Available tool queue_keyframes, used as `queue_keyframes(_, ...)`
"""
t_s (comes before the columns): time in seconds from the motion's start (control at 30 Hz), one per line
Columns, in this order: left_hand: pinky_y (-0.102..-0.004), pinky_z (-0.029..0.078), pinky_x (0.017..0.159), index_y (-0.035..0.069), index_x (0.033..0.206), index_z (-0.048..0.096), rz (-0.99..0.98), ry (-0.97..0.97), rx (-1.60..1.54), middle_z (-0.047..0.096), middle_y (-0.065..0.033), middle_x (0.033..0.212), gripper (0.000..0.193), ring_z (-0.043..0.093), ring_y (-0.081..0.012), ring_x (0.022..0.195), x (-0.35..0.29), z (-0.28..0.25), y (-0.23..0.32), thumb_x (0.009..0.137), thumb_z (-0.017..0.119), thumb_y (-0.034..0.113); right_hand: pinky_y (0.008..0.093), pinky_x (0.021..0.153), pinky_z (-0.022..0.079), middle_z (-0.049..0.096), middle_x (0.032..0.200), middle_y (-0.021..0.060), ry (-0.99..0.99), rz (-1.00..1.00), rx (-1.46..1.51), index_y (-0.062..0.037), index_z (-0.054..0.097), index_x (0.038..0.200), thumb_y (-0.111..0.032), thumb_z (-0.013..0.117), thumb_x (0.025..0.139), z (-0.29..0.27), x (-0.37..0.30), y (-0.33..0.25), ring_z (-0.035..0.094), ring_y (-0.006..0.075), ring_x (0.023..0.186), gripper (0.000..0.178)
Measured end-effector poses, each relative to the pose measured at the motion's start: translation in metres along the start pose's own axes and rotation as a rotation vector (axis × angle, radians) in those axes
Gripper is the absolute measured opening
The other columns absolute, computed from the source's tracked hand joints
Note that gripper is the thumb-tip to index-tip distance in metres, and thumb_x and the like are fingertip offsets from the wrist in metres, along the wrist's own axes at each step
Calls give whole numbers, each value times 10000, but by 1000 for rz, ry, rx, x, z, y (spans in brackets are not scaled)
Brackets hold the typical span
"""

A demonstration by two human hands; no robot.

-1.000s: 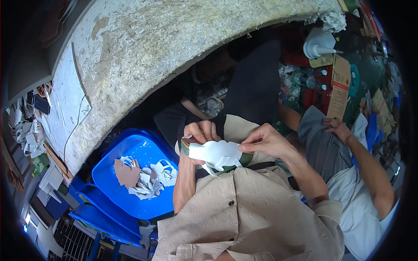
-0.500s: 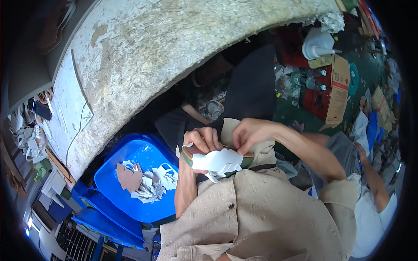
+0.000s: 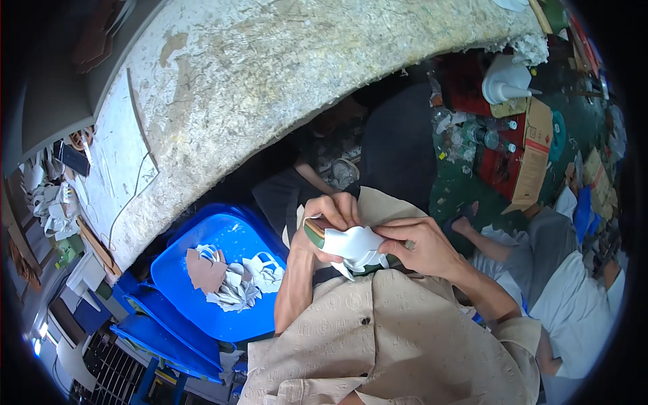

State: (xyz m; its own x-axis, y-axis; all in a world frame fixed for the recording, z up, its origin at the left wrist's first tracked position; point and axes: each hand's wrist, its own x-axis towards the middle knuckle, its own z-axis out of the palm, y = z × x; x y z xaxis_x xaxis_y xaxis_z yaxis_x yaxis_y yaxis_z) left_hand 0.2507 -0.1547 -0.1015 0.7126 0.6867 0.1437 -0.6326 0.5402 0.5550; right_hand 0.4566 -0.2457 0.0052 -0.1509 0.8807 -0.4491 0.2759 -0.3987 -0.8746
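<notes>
Hanging just in front of the person's beige shirt (image 3: 337, 324) is a green form (image 3: 314, 233), its near side covered by a white piece (image 3: 354, 244) with a wavy upper edge and loose strips drooping below. The left hand (image 3: 331, 219) has the form in a firm hold, fingers curled over the top and thumb on the near side. At the other end, the right hand (image 3: 422, 248) pinches the white piece's right edge between thumb and forefinger; whether those fingertips also touch the form, I can't tell.

The rough, curved edge of the workbench (image 3: 270, 88) runs well beyond both hands, with a dark gap between. It looks tighter by the left forearm (image 3: 294, 290), where the rim of a blue plastic seat (image 3: 236, 324) comes up close, white and brown scraps (image 3: 239, 287) heaped on its middle. Past the right hand opens a stretch of green floor (image 3: 451, 189), bounded by a cardboard box (image 3: 533, 158) and a co-worker (image 3: 574, 317) in white and grey.
</notes>
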Motion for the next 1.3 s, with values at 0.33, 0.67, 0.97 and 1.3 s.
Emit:
queue_keyframes(0.33, -343, 553, 782, 57, 924, 662, -14, -2, 72, 627, -98, 902, 542, 636, -222, 856, 5, 7, 6, 515, 1009, 136, 363, 773, 564, 670, 1101, 112, 397, -499, -282, 2, 726, 1178, 1, 845, 715, 16, 5, -49, 677, 276, 919, 479)
queue_keyframes(0.67, -318, 525, 800, 73, 953, 655, -56, 1, 112, 620, -69, 873, 560, 610, -181, 847, 7, 10, 6, 548, 1018, 206, 379, 772, 564, 668, 1093, 122, 353, -308, -277, 1, 686, 1204, 29, 782, 781, 22, 1, -60, 685, 300, 925, 435)
queue_keyframes(0.97, -323, 555, 825, 75, 932, 630, -160, 13, 155, 616, -77, 918, 556, 626, -202, 870, 8, 11, 11, 542, 1011, 179, 373, 794, 567, 740, 1007, 124, 590, -271, -33, 0, 744, 1098, -69, 847, 763, 42, -5, -22, 710, 285, 902, 357)
queue_keyframes(1.3, -331, 583, 827, 84, 926, 620, -150, 97, 88, 623, -62, 883, 551, 625, -198, 868, -2, 15, 8, 561, 1013, 211, 351, 800, 549, 718, 1022, 142, 390, -100, 2, 18, 726, 1125, -103, 824, 819, 36, -14, -20, 694, 285, 926, 344)
